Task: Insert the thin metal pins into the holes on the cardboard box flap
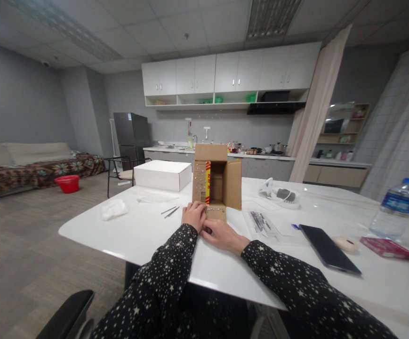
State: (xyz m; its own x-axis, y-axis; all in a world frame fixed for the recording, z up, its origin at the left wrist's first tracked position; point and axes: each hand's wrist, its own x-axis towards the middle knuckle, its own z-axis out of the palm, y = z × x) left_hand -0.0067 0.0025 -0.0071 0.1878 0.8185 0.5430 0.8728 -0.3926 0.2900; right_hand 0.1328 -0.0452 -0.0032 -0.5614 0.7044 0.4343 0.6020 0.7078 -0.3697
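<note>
Stretching along the left wall, a pale sofa (38,153) wears a dark patterned cover (38,175), with a red basin (67,183) on the floor before it. Next comes a black-framed chair (121,174) near a dark fridge (132,132). On the white bench (119,238), a crumpled white wrapper (114,209) lies toward the left end; a closed white box (162,175) sits behind it and farther right. Slim dark rods (171,212) lie in front of that box, near the left forearm.

At the middle, the cardboard box (218,181) stands on the bench, its open side facing the wearer, one flap up and another swung out to the right. Small pale dots speckle its left panel and lower flap (a red-and-yellow strip (208,181) runs beside the panel). The left hand (193,215) touches the box's lower left corner; the right hand (223,234) meets it at the lower flap, fingers curled. The two hands are together, but whether either grips anything I cannot tell.

Rightward lie a clear bag (273,231) of slim dark pieces, a dark tablet (329,249), a round beige object (345,244), a pink packet (388,248) and a blue-capped bottle (398,203).
</note>
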